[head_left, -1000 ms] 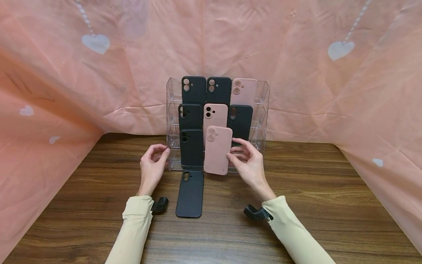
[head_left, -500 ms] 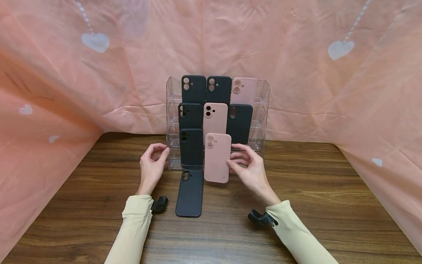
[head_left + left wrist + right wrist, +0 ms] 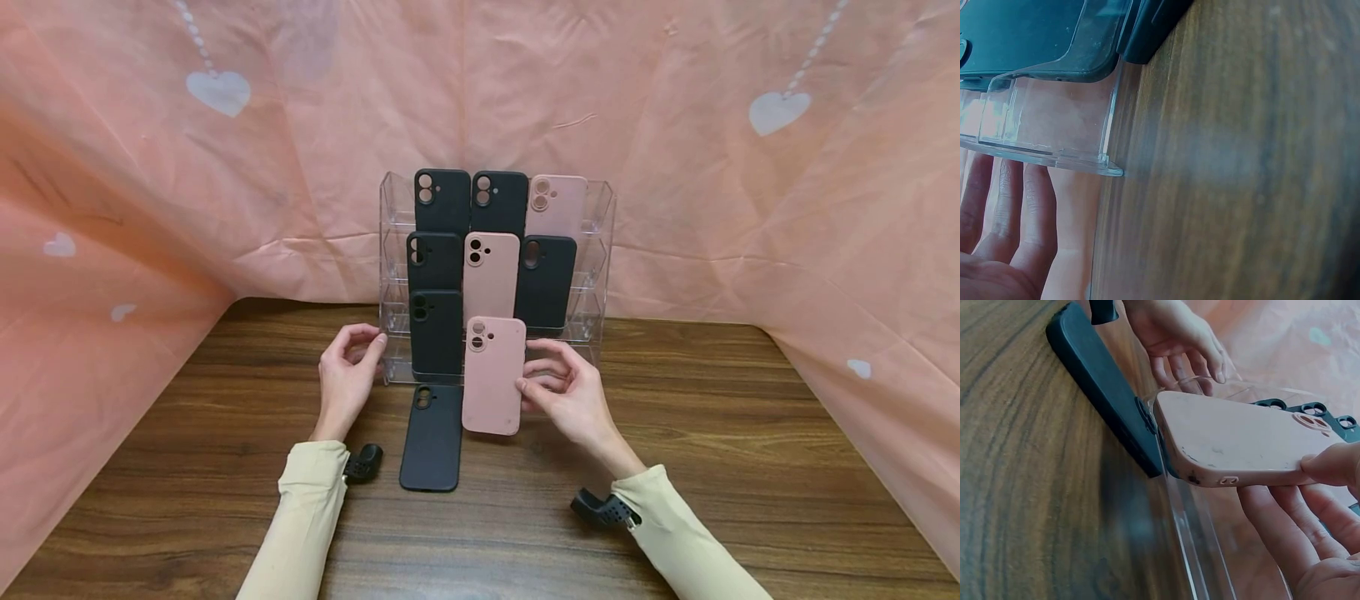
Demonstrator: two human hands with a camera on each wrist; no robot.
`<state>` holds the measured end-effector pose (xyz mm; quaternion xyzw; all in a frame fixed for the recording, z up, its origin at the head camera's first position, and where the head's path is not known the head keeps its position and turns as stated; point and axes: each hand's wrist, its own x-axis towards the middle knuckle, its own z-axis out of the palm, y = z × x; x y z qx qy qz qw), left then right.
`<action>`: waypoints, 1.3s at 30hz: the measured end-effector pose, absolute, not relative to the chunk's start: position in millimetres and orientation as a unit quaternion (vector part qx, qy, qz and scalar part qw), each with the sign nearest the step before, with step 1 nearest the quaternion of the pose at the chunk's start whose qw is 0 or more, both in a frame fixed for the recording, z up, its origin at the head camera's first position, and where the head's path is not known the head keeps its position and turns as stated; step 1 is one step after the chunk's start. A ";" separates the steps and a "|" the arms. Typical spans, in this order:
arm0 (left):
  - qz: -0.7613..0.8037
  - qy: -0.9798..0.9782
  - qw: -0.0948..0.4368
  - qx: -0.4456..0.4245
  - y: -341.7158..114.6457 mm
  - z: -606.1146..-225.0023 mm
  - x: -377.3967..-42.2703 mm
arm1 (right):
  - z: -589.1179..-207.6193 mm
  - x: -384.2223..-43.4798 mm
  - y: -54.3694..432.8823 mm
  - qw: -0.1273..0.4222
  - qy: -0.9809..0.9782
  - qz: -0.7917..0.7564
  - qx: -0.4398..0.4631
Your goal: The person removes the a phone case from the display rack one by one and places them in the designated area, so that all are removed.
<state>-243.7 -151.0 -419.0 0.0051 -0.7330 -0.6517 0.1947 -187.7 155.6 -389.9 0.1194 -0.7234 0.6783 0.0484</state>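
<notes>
My right hand (image 3: 566,396) pinches a pink phone case (image 3: 493,379) by its right edge, thumb in front and fingers behind. The case is upright before the lowest tier of a clear acrylic display stand (image 3: 397,367), its camera cutouts at the top. In the right wrist view the thumb presses on the pink case (image 3: 1235,434). My left hand (image 3: 348,379) holds the left side edge of the stand, and its fingers (image 3: 1038,212) meet the clear side wall in the left wrist view. A black phone case (image 3: 432,437) lies in front of the stand.
Black cases (image 3: 437,337) and pink cases (image 3: 491,279) stand in the tiers, including a black one (image 3: 547,283) at the right. Peach fabric with white hearts (image 3: 219,92) hangs behind and at both sides. Wooden tabletop (image 3: 712,450) lies under everything.
My right hand has drawn the pink case down and towards me, uncovering more of the pink case behind it. The left hand stays at the stand's side.
</notes>
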 end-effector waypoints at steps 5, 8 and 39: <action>-0.653 -0.733 0.193 0.007 -151.1 -418.8 -243.7 | -391.3 -184.1 155.9 0.014 -0.707 0.700 0.099; -0.654 -0.730 0.199 0.002 -151.5 -420.7 -244.2 | -393.1 -182.6 156.6 -0.006 -0.701 0.708 0.090; -0.652 -0.730 0.205 -0.007 -151.3 -420.5 -243.1 | -410.8 -173.5 161.9 -0.089 -0.664 0.739 0.077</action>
